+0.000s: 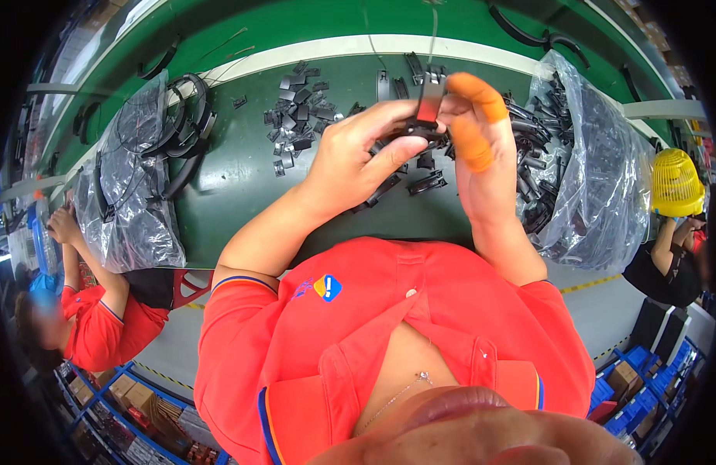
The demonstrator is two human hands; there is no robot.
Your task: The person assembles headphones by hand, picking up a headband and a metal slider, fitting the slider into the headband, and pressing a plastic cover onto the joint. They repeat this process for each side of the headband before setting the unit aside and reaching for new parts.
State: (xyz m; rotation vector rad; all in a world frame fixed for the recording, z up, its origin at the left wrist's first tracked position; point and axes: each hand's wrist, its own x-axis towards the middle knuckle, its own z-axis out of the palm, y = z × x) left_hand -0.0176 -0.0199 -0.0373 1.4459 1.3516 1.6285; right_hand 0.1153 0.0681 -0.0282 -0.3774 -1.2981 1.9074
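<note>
Above the near middle of the green table, my left hand (356, 155) pinches a black plastic part (429, 116) between thumb and fingers. The part is held upright, with a shiny front face that reflects red. My right hand (482, 139), with orange finger covers on two fingers, closes on the same part from the right. Its thumb and fingertips are partly hidden behind the part. Beneath the hands lie several loose black plastic pieces (428, 183). To their left a heap of small black clips (300, 108) is spread over the table.
At left, black curved headbands (189, 116) with cables lie on a clear plastic bag (129, 186). Another clear bag (598, 178) at right holds many black parts. A white rail (327, 54) edges the green table (242, 174). Co-workers sit at both sides, one near a yellow basket (677, 182).
</note>
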